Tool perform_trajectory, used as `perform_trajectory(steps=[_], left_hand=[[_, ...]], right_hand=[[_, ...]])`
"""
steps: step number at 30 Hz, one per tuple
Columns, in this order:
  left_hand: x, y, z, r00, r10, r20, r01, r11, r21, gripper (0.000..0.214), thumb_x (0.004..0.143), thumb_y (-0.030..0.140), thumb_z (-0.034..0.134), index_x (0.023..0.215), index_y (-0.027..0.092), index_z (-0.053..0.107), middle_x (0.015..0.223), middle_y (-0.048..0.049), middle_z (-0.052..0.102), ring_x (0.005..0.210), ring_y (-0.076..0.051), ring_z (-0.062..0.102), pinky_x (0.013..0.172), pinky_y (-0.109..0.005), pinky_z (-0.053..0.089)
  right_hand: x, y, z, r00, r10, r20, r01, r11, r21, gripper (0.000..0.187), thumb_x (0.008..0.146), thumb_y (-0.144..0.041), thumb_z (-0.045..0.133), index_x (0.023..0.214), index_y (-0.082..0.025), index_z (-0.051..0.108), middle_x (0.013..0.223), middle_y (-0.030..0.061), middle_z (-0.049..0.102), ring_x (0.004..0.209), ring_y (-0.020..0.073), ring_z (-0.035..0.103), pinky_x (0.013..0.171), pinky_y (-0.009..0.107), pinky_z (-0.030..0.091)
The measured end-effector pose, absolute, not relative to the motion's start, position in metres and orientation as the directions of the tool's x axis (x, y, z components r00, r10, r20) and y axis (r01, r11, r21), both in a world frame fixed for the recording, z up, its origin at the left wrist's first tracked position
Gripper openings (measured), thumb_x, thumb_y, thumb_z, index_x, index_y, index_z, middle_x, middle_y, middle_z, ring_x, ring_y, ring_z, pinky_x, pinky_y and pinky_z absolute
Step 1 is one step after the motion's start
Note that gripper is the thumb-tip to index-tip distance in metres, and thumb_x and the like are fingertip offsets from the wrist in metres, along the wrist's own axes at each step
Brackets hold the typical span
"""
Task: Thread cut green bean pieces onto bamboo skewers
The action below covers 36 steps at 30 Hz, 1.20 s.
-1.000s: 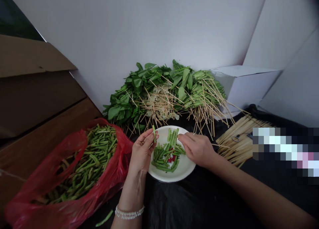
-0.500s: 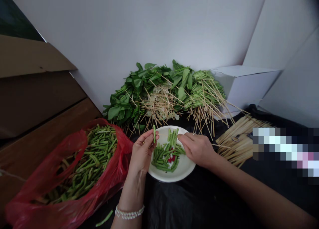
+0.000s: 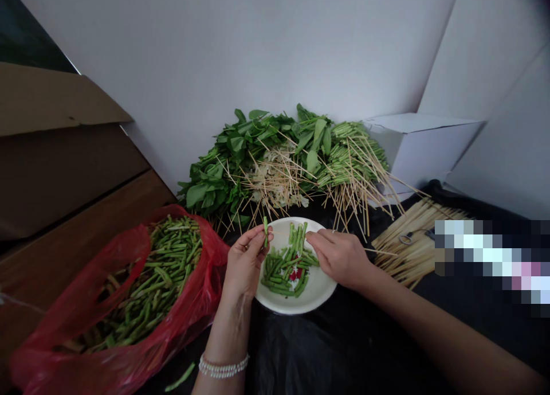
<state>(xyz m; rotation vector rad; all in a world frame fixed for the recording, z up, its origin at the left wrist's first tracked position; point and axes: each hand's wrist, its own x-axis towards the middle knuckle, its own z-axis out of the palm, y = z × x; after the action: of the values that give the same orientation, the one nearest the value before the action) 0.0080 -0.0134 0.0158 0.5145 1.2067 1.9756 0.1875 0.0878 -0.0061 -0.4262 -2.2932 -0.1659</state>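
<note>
Stray piece: one green length [image 3: 180, 378] is lying on the dark sheet [image 3: 309, 355] closest to me, just beside the red bag [image 3: 213, 254].
Bag: it is sagging wide at the person's left, and a heap of cut beans [image 3: 165, 286] is filling it.
Bracelet: pale beads [image 3: 223, 367] are circling the left wrist.
Left hand: the left hand [image 3: 248, 254] is pinching one bean piece [image 3: 266, 232] upright between thumb and forefinger, over the bowl's left edge.
Right hand: the right hand [image 3: 341, 257] is curling its fingers snugly around a skewer [image 3: 378, 250], whose tail is poking out past the wrist; a ring is showing on one finger.
Skewer tip: it is pointing at the left hand's piece; whether it is piercing it, I can't tell.
Upright pieces: several lengths [image 3: 298, 237] are standing side by side near the right fingertips, seemingly threaded.
Bowl: the white bowl [image 3: 324, 294] is sitting beneath both hands, holding more cut pieces [image 3: 277, 274].
Bare sticks: a spread of skewers [image 3: 393, 226] is lying at right, a metal loop [image 3: 406, 238] resting on it.
Back row: skewered leafy greens [image 3: 206, 188], pale food [image 3: 275, 168] and green stems [image 3: 352, 157] are piling up together.
Behind: a white box [image 3: 433, 148] is standing by the stems, near the pale wall [image 3: 275, 45].
</note>
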Motion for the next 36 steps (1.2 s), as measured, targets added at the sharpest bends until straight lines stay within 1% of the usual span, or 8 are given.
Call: perform_trajectory(steps=[7,14,19,22,28,33,36], left_hand=[[0.0068,-0.0134,0.014,-0.637,0.771,-0.023,-0.365,-0.275,0.889,0.031,0.06,0.02,0.083,0.089,0.014,0.073,0.086,-0.0063,0.076,0.074,-0.01,0.068,0.073,-0.02,0.051],[0.0062,-0.0136,0.0102,-0.647,0.763,0.014,-0.267,-0.244,0.932,0.03,0.062,0.023,0.082,0.09,0.015,0.073,0.082,-0.0058,0.075,0.075,-0.012,0.069,0.075,-0.024,0.052],[0.0057,-0.0132,0.0074,-0.63,0.776,0.025,-0.223,-0.212,0.951,0.034,0.064,0.028,0.081,0.094,0.015,0.072,0.087,-0.0072,0.075,0.077,-0.013,0.068,0.075,-0.026,0.051],[0.0056,-0.013,0.0089,-0.643,0.766,0.028,-0.232,-0.229,0.945,0.036,0.064,0.027,0.081,0.097,0.016,0.071,0.087,-0.0059,0.075,0.077,-0.013,0.068,0.076,-0.025,0.05],[0.0076,-0.0136,0.015,-0.644,0.764,-0.039,-0.326,-0.228,0.917,0.025,0.058,0.025,0.084,0.078,0.014,0.073,0.076,-0.0016,0.072,0.068,-0.008,0.063,0.067,-0.02,0.047],[0.0091,-0.0141,0.0161,-0.637,0.77,-0.029,-0.34,-0.247,0.907,0.025,0.055,0.024,0.086,0.074,0.015,0.073,0.071,-0.0004,0.07,0.065,-0.007,0.061,0.066,-0.02,0.046],[0.0083,-0.0152,0.0173,-0.603,0.797,-0.041,-0.356,-0.223,0.908,0.024,0.055,0.023,0.086,0.073,0.015,0.073,0.071,-0.0003,0.07,0.065,-0.007,0.06,0.066,-0.019,0.046]], right_hand=[[0.1872,0.0886,-0.0075,-0.641,0.254,0.725,0.354,0.935,-0.014,0.026,0.089,-0.013,0.04,0.091,-0.015,0.065,0.071,0.0025,0.061,0.064,0.0132,0.053,0.059,0.026,0.035],[0.1869,0.0887,-0.0092,-0.654,0.243,0.717,0.328,0.944,-0.021,0.027,0.088,-0.011,0.039,0.091,-0.015,0.065,0.072,0.0028,0.061,0.065,0.0132,0.054,0.061,0.025,0.038],[0.1866,0.0892,-0.0103,-0.657,0.253,0.71,0.323,0.946,-0.038,0.028,0.087,-0.01,0.039,0.092,-0.014,0.065,0.073,0.0032,0.062,0.065,0.0133,0.055,0.06,0.025,0.039],[0.1864,0.0891,-0.0102,-0.644,0.264,0.718,0.318,0.946,-0.062,0.028,0.086,-0.009,0.039,0.093,-0.014,0.066,0.074,0.0035,0.063,0.066,0.0131,0.055,0.061,0.025,0.04],[0.1864,0.0881,-0.0101,-0.62,0.267,0.738,0.31,0.947,-0.083,0.027,0.087,-0.01,0.04,0.094,-0.014,0.065,0.074,0.0036,0.063,0.067,0.0134,0.057,0.063,0.025,0.042],[0.1864,0.0873,-0.0099,-0.622,0.261,0.739,0.293,0.952,-0.089,0.026,0.086,-0.01,0.04,0.094,-0.014,0.065,0.074,0.0041,0.063,0.068,0.0136,0.058,0.063,0.025,0.042],[0.1863,0.0875,-0.0104,-0.618,0.266,0.74,0.286,0.952,-0.103,0.027,0.086,-0.009,0.04,0.093,-0.014,0.065,0.073,0.0035,0.063,0.066,0.0132,0.057,0.062,0.024,0.042]])
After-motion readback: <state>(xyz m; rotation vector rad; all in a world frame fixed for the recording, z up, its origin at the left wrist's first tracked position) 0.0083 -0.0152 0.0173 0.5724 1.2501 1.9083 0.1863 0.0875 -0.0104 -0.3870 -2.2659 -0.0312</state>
